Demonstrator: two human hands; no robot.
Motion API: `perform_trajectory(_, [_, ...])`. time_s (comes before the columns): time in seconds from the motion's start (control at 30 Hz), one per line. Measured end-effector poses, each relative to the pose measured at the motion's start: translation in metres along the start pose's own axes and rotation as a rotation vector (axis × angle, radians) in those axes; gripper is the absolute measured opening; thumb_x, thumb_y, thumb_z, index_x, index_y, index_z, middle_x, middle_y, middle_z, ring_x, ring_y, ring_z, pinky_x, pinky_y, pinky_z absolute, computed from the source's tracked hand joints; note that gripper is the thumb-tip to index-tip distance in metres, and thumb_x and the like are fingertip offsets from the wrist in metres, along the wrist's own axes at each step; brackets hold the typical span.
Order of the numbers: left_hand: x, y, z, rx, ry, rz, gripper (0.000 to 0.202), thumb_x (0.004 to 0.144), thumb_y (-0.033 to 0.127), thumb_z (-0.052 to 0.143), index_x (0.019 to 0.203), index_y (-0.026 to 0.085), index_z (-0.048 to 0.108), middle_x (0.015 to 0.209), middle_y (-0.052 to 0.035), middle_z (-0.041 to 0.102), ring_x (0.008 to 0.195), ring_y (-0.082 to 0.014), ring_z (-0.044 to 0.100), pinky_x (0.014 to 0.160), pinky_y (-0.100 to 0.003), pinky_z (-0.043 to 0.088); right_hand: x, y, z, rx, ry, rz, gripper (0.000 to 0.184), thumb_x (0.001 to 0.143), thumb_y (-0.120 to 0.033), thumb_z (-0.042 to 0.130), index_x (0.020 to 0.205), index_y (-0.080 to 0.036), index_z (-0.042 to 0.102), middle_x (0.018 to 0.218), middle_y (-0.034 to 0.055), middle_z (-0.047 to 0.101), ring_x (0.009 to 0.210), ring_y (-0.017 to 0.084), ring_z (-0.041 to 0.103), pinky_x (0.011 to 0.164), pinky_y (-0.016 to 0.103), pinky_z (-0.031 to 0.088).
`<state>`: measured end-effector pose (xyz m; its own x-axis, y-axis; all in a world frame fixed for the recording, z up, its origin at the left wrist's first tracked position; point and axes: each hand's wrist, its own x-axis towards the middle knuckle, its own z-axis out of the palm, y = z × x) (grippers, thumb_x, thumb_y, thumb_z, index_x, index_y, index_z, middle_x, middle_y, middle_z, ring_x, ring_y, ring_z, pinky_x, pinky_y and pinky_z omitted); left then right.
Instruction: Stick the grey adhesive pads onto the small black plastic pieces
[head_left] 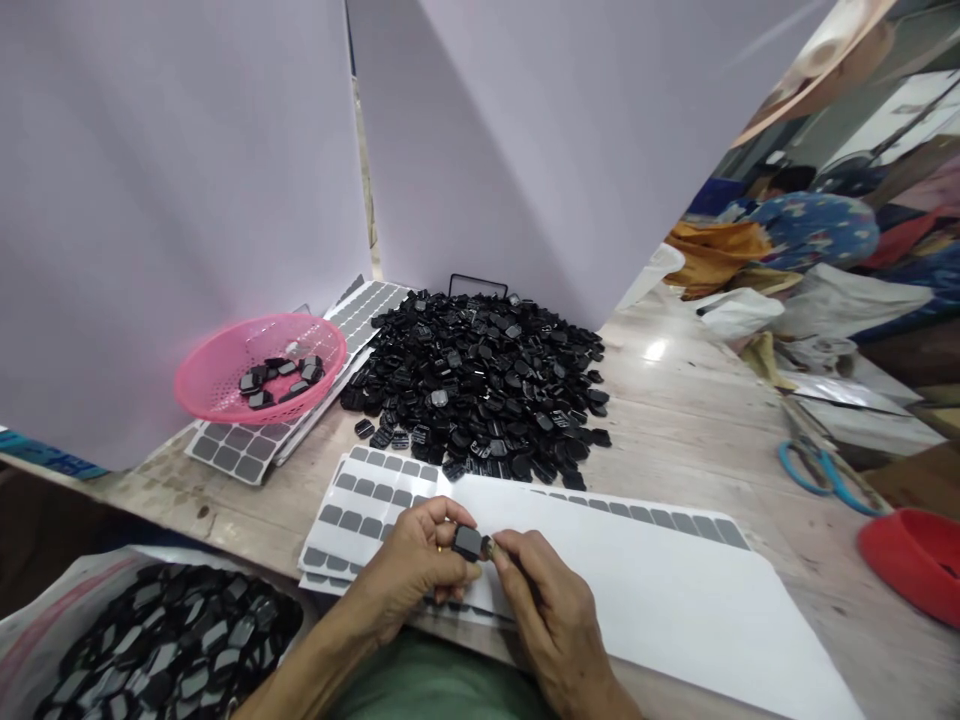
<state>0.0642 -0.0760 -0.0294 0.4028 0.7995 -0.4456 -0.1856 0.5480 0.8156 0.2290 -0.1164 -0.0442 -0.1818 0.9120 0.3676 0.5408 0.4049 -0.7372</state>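
Bright even light, glare spot on the table [655, 350], edges warped.

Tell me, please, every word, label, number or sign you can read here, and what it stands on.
No text here can be read.
Blue strip at the left edge: pale marks, too blurred to read.
Pile of black pieces: pale marks, too small to read.
Grey sticker sheets: plain pads, no print.
Black piece in the left hand: no print shows.

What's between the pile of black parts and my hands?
Head view: a sticker sheet, partly under a white sheet, lies there. The left hand and right hand pinch one black part.
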Motion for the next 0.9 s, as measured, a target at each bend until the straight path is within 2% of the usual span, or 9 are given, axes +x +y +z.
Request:
perform_trajectory(0.5, [-0.008,0.0,-0.006,0.039,0.0,-0.009,0.037,0.056,0.014,0.072,0.088,0.018,0.053,0.066,0.0039,0.063,0.042,-0.0053,0.05,0.038,-0.015,0.03,0.0,-0.008,-0.002,-0.149,-0.054,-0.054,0.018,0.098,-0.019,0.036,0.095,-0.02,0.054,0.075,0.0024,0.054,0.064,0.014,0.055,0.058,0.023,0.044])
perform_trajectory(0.6, [-0.008,-0.004,-0.007,0.065,-0.013,0.025,0.035,0.063,0.025,0.075,0.09,0.018,0.054,0.058,0.0047,0.06,0.042,-0.0068,0.05,0.039,-0.016,0.029,0.001,-0.012,0.0,-0.172,-0.061,-0.075,0.018,0.098,-0.019,0.036,0.095,-0.02,0.054,0.075,0.0021,0.054,0.065,0.014,0.056,0.058,0.023,0.043])
perform_trajectory(0.73, [-0.007,-0.01,-0.013,0.166,-0.015,0.144,0.026,0.078,0.041,0.065,0.082,0.017,0.056,0.045,0.0068,0.048,0.038,-0.0064,0.041,0.04,-0.018,0.026,0.001,-0.014,0.005,-0.245,-0.104,-0.106,0.021,0.098,-0.017,0.033,0.097,-0.02,0.054,0.076,0.002,0.054,0.065,0.015,0.056,0.058,0.024,0.042])
perform_trajectory(0.8, [-0.009,-0.006,-0.023,0.262,0.055,0.239,0.023,0.08,0.04,0.063,0.079,0.017,0.058,0.05,0.0062,0.048,0.042,-0.0066,0.041,0.042,-0.018,0.029,0.001,-0.011,0.005,-0.312,-0.137,-0.106,0.022,0.097,-0.017,0.033,0.094,-0.02,0.054,0.076,0.0017,0.055,0.064,0.015,0.056,0.058,0.025,0.041])
perform_trajectory(0.9, [-0.012,0.012,-0.044,0.432,0.319,0.417,0.018,0.082,0.035,0.06,0.081,0.017,0.061,0.058,0.0043,0.052,0.049,-0.0077,0.045,0.047,-0.019,0.034,0.003,-0.001,-0.002,-0.417,-0.11,-0.027,0.021,0.097,-0.019,0.033,0.092,-0.021,0.053,0.078,0.0016,0.057,0.063,0.015,0.056,0.058,0.026,0.041])
